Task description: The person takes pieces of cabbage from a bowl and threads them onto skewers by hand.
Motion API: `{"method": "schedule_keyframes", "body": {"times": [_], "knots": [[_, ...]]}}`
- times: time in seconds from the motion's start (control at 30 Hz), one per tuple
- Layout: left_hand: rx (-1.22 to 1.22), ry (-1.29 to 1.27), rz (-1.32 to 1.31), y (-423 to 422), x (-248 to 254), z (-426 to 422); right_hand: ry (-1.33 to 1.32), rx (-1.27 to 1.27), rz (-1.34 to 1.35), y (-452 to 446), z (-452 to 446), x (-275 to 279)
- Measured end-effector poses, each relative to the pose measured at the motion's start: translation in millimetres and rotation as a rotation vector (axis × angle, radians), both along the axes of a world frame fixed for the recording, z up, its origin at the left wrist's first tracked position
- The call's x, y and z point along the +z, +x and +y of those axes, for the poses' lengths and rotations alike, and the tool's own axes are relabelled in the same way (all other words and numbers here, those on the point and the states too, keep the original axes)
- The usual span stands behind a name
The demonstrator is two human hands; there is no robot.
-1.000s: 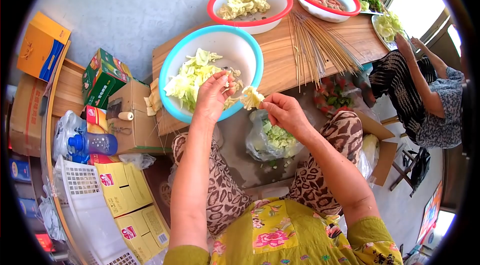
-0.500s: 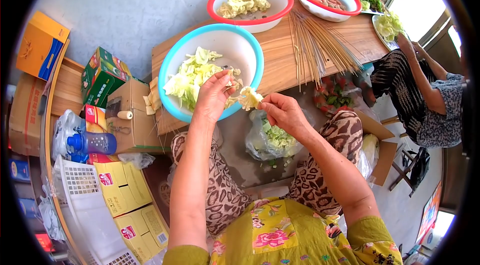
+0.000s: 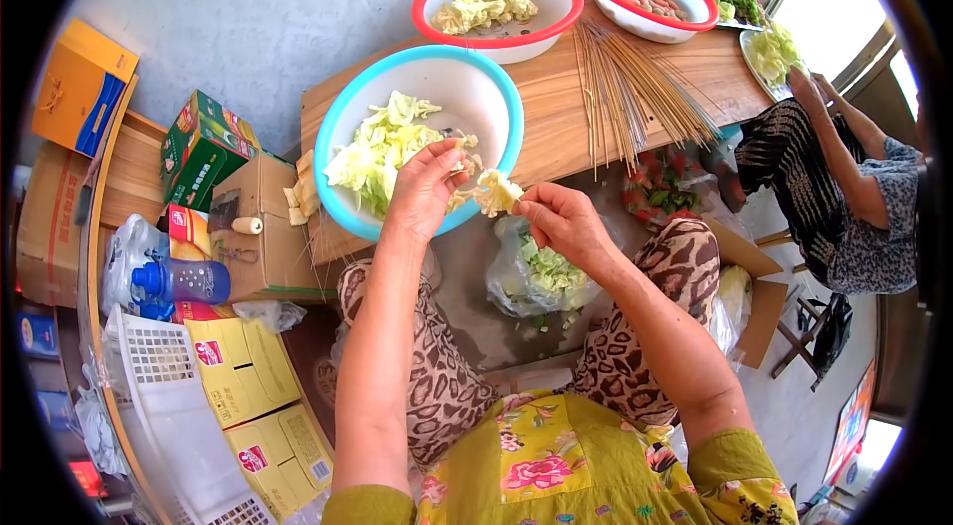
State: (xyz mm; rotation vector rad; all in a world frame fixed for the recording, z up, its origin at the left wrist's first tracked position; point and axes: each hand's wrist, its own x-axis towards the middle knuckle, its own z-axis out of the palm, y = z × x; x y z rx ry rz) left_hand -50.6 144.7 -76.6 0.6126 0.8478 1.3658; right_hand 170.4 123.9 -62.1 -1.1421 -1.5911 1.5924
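Note:
My right hand [image 3: 568,224] pinches a pale yellow cabbage leaf piece [image 3: 496,194] between thumb and fingers, just off the near right rim of a blue-rimmed basin [image 3: 504,103]. Over that rim, my left hand [image 3: 427,185] is closed in a pinch. Small leaf bits show at its fingertips, but what exactly it grips is partly hidden. Torn cabbage leaves [image 3: 382,153] fill the left part of the basin. Below my hands, an open plastic bag [image 3: 508,272] of chopped pale green leaves sits on the floor between my knees.
On the wooden table [image 3: 546,118] lie many thin skewers [image 3: 635,88]. Behind are a red-rimmed basin [image 3: 427,24] of leaves and another basin [image 3: 685,29] of pinkish pieces. Another person [image 3: 864,197] handles leaves at right. Cartons [image 3: 243,366] and a blue bottle [image 3: 189,282] stand left.
Both of my hands stay almost in place, still pinching. The other person's hands at the right have shifted slightly.

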Motion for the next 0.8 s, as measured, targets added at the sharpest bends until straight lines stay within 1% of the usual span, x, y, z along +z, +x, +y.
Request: {"method": "schedule_keyframes", "body": {"times": [0.37, 0.43, 0.47, 0.53, 0.57, 0.63, 0.77, 0.8], "knots": [[-0.053, -0.029, 0.006, -5, -1, 0, -0.016, 0.000, 0.020, 1, -1, 1], [-0.127, -0.037, 0.028, -7, -2, 0, -0.001, 0.001, 0.032, 1, 0, -1], [-0.126, -0.038, 0.028, -6, -2, -1, -0.001, 0.002, 0.032, 1, 0, -1], [-0.165, -0.087, 0.129, -3, -1, -3, -0.005, -0.001, 0.044, 1, 0, -1], [-0.166, -0.088, 0.128, -2, -1, -3, -0.006, -0.001, 0.044, 1, -1, -1], [-0.226, -0.036, 0.209, -1, 2, -4, 0.002, -0.004, 0.027, 1, -1, 0], [-0.238, -0.018, 0.270, 4, 6, -5, 0.015, -0.014, 0.007, 2, 1, -2], [-0.200, 0.002, 0.264, 4, 6, -3, 0.011, -0.023, 0.003, 3, 1, -1]]}}
